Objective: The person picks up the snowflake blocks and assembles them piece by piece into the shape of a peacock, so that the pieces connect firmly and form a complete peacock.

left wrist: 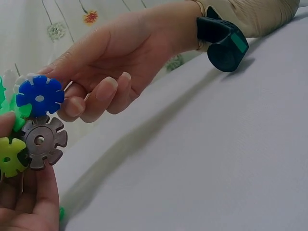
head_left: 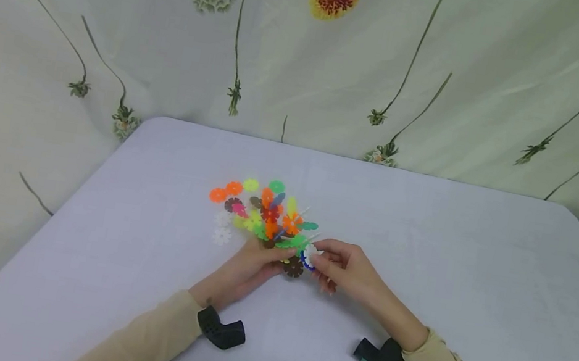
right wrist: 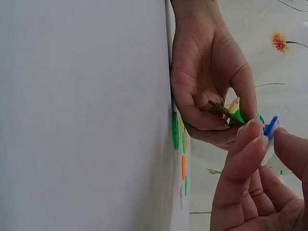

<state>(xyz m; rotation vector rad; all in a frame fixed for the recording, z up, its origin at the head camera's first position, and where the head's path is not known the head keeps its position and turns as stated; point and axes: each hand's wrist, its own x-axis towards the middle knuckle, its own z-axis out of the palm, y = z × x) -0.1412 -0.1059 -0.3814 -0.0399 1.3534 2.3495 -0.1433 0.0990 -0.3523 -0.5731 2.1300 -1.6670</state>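
In the head view my left hand (head_left: 251,265) grips a cluster of interlocking snowflake discs near the table's middle. A brown disc (head_left: 294,267) faces out at the cluster's lower side, and green discs (head_left: 291,242) sit above it. My right hand (head_left: 349,269) pinches a white disc (head_left: 310,255) and a blue disc (head_left: 302,257) that overlap at the cluster's right edge. Seen from the left wrist, the blue disc (left wrist: 40,96) stands right above the brown disc (left wrist: 44,141), with a yellow-green disc (left wrist: 9,156) beside the left thumb.
Loose discs in orange (head_left: 218,195), yellow (head_left: 251,185), green (head_left: 276,187) and white (head_left: 222,235) lie behind and left of the hands on the white table (head_left: 439,265). A curtain (head_left: 286,49) with printed flowers hangs behind. Black wrist devices (head_left: 222,329) sit at both cuffs.
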